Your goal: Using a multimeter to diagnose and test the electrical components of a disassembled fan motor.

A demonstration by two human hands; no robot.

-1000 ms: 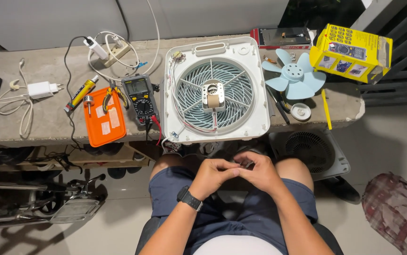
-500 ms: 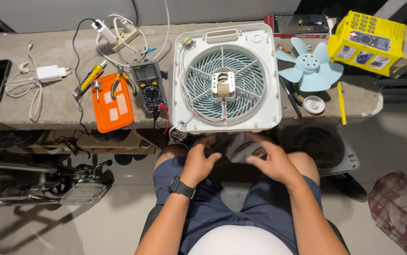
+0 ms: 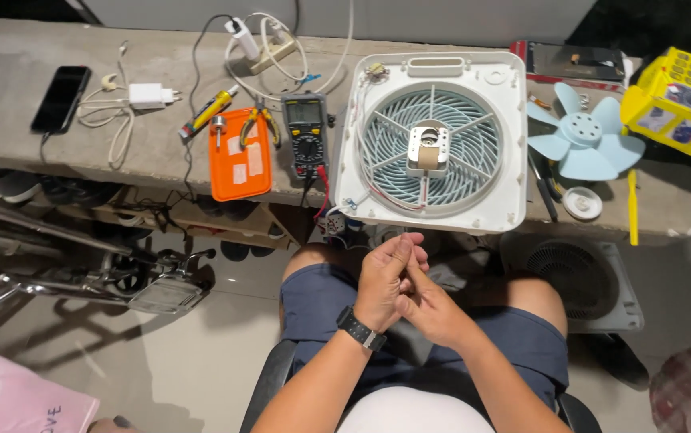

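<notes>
My left hand (image 3: 389,277), with a black watch on its wrist, is folded over my right hand (image 3: 430,306) above my lap, just below the bench edge. Their fingers are closed together and nothing shows between them. Straight ahead of them a white square fan housing (image 3: 502,152) lies flat on the concrete bench (image 3: 41,152), overhanging its front edge. A small motor (image 3: 427,151) sits at the centre of its pale blue grille. Red and white wires hang from the housing's lower left corner.
A pale blue fan blade (image 3: 582,136), a white cap (image 3: 582,203) and a yellow box (image 3: 682,92) lie to the right. To the left are a multimeter (image 3: 307,132), an orange case (image 3: 239,156), a charger (image 3: 149,95) and a phone (image 3: 61,98). A fan grille (image 3: 574,281) rests on the floor.
My hands, spread apart half a second ago near a dark thing on my lap, have come together and folded. The view has shifted left and down.
</notes>
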